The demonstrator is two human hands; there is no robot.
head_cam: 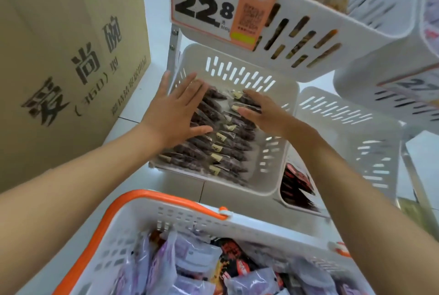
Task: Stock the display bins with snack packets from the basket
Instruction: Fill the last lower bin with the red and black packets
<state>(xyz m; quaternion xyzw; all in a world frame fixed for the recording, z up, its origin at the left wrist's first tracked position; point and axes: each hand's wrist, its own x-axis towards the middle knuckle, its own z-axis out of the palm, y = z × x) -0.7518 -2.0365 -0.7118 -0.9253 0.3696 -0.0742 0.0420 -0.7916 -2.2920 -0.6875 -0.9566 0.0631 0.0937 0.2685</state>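
A: Where is this happening?

B: A pale tiled shop floor (152, 4) is showing behind a rack of white slotted display bins. A large cardboard box (66, 61) is standing at the far left, close beside the rack.

A: What are the hands doing?

B: Both are reaching into the lower left bin (268, 171). The left hand (175, 114) is lying flat with fingers spread wide over rows of dark snack packets (221, 149). The right hand (263, 110) is resting on the far right of the same rows, fingers fairly straight; neither seems to be gripping a packet.

A: How far along is the stocking?

B: That bin is looking nearly full and tidy, so this seems a straightening step. The orange-rimmed basket (166, 199), nearest the viewer, is holding many purple and red packets (190, 261), so plenty appears left.

A: Anything in the way?

B: An upper bin (356, 26) with a price card (206, 7) is overhanging the lower one, narrowing access. To the right, another bin (370, 128) is looking empty, and a lower one is holding red packets (297, 185).
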